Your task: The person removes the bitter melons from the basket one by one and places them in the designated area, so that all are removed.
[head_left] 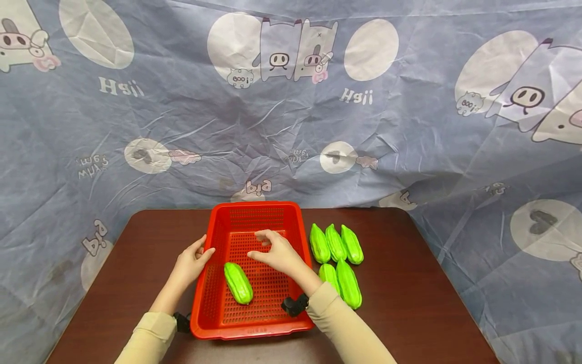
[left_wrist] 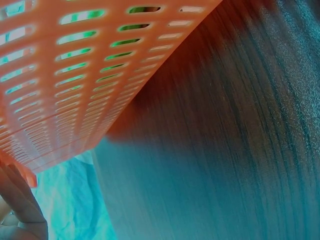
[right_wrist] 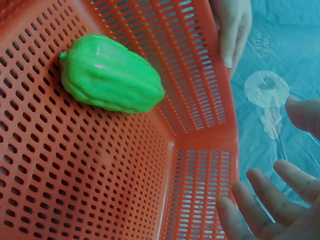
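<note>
A red perforated plastic basket (head_left: 247, 333) sits on the table. On its floor, toward the left side, lies one glossy green ridged gourd (head_left: 238, 283), seen closer in the right wrist view as a plump gourd (right_wrist: 112, 74) with a small stem nub. My left hand (head_left: 192, 260) grips the basket's left rim, thumb over the top and fingers on the outer side; in the left wrist view its fingers (left_wrist: 22, 200) are partly cut off. Over the basket's middle hovers my right hand (head_left: 279, 253), fingers spread and thumb apart, holding nothing.
Right of the basket, several more green gourds (head_left: 336, 242) lie on the dark brown table (head_left: 400, 283) in two rows, the front row partly hidden by my right forearm. A blue-grey printed cloth (head_left: 282, 116) hangs behind the table.
</note>
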A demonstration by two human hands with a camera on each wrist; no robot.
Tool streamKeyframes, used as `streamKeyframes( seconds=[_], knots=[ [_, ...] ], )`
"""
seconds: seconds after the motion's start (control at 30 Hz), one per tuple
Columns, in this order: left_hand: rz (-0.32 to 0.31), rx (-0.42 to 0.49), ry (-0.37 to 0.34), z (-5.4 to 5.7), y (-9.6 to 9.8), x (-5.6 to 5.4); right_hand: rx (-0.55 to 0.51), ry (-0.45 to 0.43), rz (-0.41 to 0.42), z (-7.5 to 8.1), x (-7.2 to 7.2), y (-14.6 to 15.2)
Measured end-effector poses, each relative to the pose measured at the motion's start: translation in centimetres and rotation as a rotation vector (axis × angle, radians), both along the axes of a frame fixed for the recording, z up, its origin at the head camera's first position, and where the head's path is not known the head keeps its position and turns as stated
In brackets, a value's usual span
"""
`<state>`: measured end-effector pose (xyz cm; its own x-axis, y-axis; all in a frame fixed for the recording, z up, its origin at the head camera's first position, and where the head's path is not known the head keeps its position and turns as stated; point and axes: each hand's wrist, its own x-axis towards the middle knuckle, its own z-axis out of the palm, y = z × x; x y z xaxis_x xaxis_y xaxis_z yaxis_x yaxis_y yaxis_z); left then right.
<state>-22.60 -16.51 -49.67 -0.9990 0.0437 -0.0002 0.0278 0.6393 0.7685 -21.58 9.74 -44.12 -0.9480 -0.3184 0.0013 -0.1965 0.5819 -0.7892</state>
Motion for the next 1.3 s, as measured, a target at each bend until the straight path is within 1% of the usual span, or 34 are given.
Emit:
streamKeyframes(
  seconds=[0.13, 0.23, 0.4, 0.5, 0.63, 0.8, 0.9, 1.13, 1.3],
  knots=[
    [-0.002, 0.002, -0.003, 0.0, 0.0, 0.0, 0.022, -0.004, 0.029, -0.5, 0.0, -0.6],
    [0.001, 0.006, -0.002, 0.0, 0.0, 0.0, 0.063, -0.010, 0.058, -0.8, 0.0, -1.2],
    [0.008, 0.002, 0.010, -0.1, -0.1, 0.0, 0.137, 0.020, 0.104, -1.7, -0.1, -2.2],
    [0.007, 0.001, 0.003, -0.2, -0.1, 0.1, 0.183, 0.034, 0.127, -2.2, -0.3, -2.8],
    [0.007, 0.004, -0.002, -0.2, -0.1, 0.1, 0.234, 0.029, 0.154, -2.7, -0.2, -3.4],
    [0.009, 0.003, 0.012, -0.1, -0.1, 0.0, 0.276, 0.010, 0.178, -3.2, -0.1, -3.7],
    [0.008, 0.007, 0.009, 0.1, 0.0, 0.1, 0.298, -0.004, 0.192, -3.5, -0.1, -3.9],
    [0.011, 0.022, -0.023, 0.2, 0.2, 0.3, 0.343, 0.003, 0.229, -4.1, 0.0, -4.3],
    [0.017, 0.023, -0.019, 0.1, 0.2, 0.2, 0.393, -0.020, 0.232, -4.6, -0.1, -4.6]
  ],
)
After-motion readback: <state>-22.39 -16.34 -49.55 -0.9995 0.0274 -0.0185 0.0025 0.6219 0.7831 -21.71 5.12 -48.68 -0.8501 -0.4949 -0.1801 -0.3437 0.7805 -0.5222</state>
